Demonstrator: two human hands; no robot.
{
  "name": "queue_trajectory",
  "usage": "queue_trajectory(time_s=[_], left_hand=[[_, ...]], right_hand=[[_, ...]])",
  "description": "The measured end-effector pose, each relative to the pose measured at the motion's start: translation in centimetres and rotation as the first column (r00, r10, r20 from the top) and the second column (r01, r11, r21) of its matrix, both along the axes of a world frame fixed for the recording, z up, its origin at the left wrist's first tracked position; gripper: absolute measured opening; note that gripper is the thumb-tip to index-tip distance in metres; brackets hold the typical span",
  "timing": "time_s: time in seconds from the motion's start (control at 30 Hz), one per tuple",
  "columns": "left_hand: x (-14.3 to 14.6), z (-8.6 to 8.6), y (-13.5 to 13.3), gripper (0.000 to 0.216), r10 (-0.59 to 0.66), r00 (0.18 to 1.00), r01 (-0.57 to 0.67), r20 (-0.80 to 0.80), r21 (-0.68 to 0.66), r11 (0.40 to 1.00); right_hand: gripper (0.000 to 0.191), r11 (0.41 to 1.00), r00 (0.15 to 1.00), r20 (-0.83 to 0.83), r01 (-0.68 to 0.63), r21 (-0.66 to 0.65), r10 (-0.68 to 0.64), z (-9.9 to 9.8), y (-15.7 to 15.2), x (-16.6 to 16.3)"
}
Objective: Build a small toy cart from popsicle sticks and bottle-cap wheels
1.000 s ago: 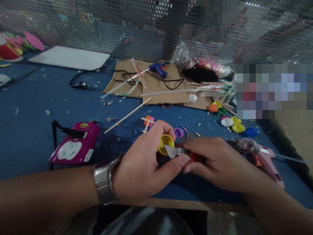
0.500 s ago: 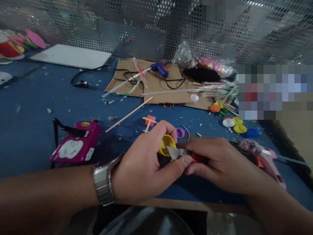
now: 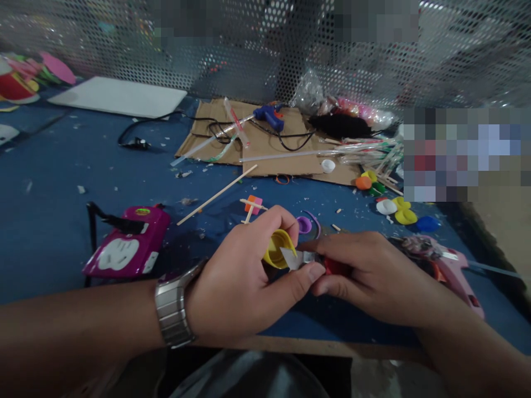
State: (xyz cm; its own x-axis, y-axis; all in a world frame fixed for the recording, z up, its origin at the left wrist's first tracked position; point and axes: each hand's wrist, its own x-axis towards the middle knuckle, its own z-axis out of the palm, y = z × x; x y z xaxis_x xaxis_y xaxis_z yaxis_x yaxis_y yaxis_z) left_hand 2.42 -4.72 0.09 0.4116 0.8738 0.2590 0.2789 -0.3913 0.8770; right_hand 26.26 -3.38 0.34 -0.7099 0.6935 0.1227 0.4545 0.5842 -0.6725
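My left hand (image 3: 249, 276) is closed around a yellow bottle cap (image 3: 275, 251), whose hollow side faces up and toward the right. Its thumb reaches across to the tool in the other hand. My right hand (image 3: 365, 271) grips a utility knife (image 3: 307, 257) with a red handle, mostly hidden by the fingers. The knife's short, pointed blade lies at the cap's rim on the right side. Just beyond the hands are a purple cap (image 3: 304, 224) and a thin purple strip cut loose beside it.
A pink glue gun (image 3: 456, 271) lies at right, a magenta box with a plug (image 3: 128, 243) at left. Behind are a wooden stick (image 3: 218, 194), a small stick frame, cardboard (image 3: 286, 160) under a blue glue gun (image 3: 269, 117), and several coloured caps (image 3: 404, 210).
The yellow cap has turned a little in my left hand, and its opening shows more. The knife blade stays at its rim, with both hands in nearly the same place.
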Motion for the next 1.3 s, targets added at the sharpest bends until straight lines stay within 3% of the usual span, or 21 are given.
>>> queue_trajectory(time_s=[0.23, 0.37, 0.6, 0.93, 1.13, 1.3], left_hand=[[-0.1, -0.7, 0.2, 0.03, 0.019, 1.0, -0.019, -0.007, 0.05, 0.999], [-0.3, -1.4, 0.3, 0.038, -0.03, 0.994, 0.032, 0.101, -0.019, 0.999], [-0.3, -1.4, 0.2, 0.022, -0.061, 0.997, 0.06, 0.044, 0.023, 0.998], [-0.3, -1.4, 0.3, 0.026, -0.027, 0.999, 0.026, 0.032, 0.041, 0.999], [-0.1, -1.3, 0.3, 0.028, -0.051, 0.998, 0.052, 0.042, -0.024, 0.998], [0.1, -1.7, 0.4, 0.034, -0.071, 0.995, 0.071, 0.069, 0.003, 0.997]], right_hand=[[0.04, 1.0, 1.0, 0.015, 0.016, 0.004, -0.016, -0.2, 0.0, 0.2], [0.048, 0.998, 0.999, -0.01, 0.035, -0.06, -0.036, -0.1, 0.1, 0.2], [0.045, 0.982, 0.993, -0.114, 0.004, -0.19, -0.026, -0.6, 0.2, 0.4], [0.053, 0.879, 0.958, -0.245, 0.014, -0.476, -0.148, -0.7, -0.7, 0.9], [0.055, 0.885, 0.963, -0.22, 0.037, -0.464, -0.156, -1.0, -0.7, 0.8], [0.052, 0.902, 0.95, -0.263, 0.038, -0.431, -0.166, -1.2, -0.8, 1.0]])
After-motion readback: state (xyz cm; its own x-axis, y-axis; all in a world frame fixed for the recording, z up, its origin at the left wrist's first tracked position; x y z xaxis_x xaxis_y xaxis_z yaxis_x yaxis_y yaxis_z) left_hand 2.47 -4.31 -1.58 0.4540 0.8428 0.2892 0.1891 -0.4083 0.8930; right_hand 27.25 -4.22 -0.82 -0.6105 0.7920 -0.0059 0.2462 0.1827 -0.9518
